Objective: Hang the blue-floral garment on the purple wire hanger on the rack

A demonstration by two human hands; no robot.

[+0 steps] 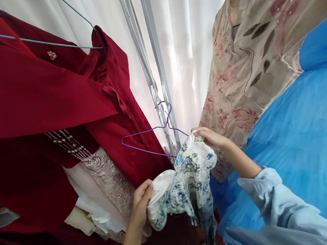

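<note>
In the head view, you hold a floral garment (188,169) between your two hands, low in the middle, just in front of a purple hanger (167,126). Your right hand (210,136) pinches one shoulder of the garment, thumb and fingers closed on the cloth near the hanger's right arm. Your left hand (142,197) grips the other side, thumb and fingers together on its pale edge, lower down and apart from the hanger.

As for progress, the right end of the hanger disappears behind or into the garment, so that side looks at least partly placed; the cloth hides the end, so you can't be sure it sits inside. The left arm of the hanger is bare, and the side in your left hand is off it. The hanger's hook is up by the metal uprights (155,44), though what it hangs from is unclear. A red gown (51,97) hangs to the left, a beige dress (231,87) and blue skirt (302,126) to the right.
</note>
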